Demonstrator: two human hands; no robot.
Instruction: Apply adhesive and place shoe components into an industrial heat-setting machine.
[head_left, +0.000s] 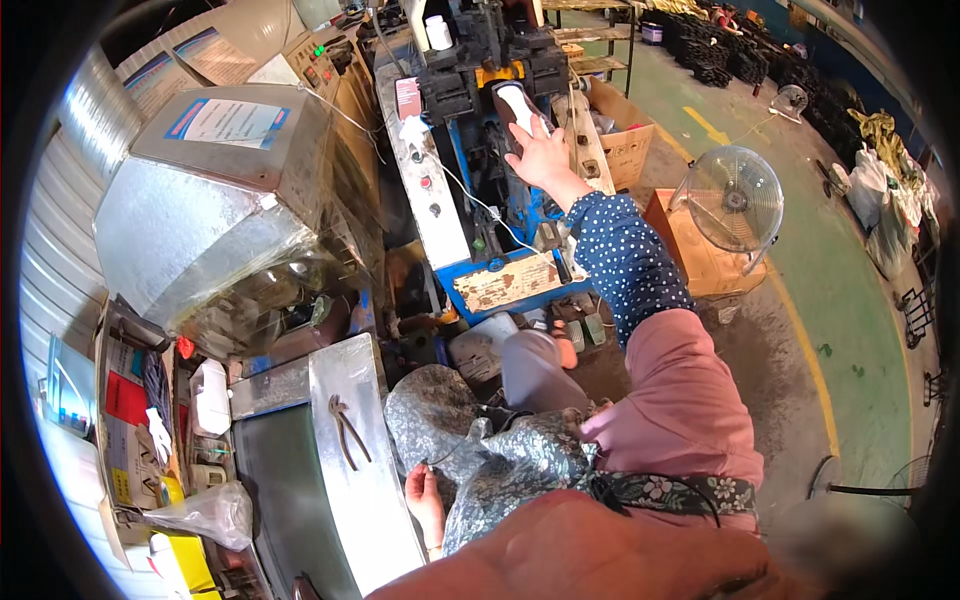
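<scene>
Right hand is reaching way out to the machine with the fingers spread apart, not wrapped around anything. Fingertips are right at the lower end of a dark brown shoe with a long white patch on it, which sits up in the black head of that machine, under a yellow-orange bit. Looks like they're touching it, though I honestly can't tell how firmly.

Left hand is down low by the lap, next to the metal tabletop. Thumb and fingers are bunched close together at a thin dark strand, but it's too small for me to say whether it's actually pinched.

On that same shiny tabletop there's a pair of pincers lying with the handles open, and a dark green belt runs just left of it. Further left, a clear plastic bag is slumped near a white container, and a big metal hood takes up the space above. Over on the right, a round fan stands by a cardboard box. White bottle is up top, beside the machine head.
</scene>
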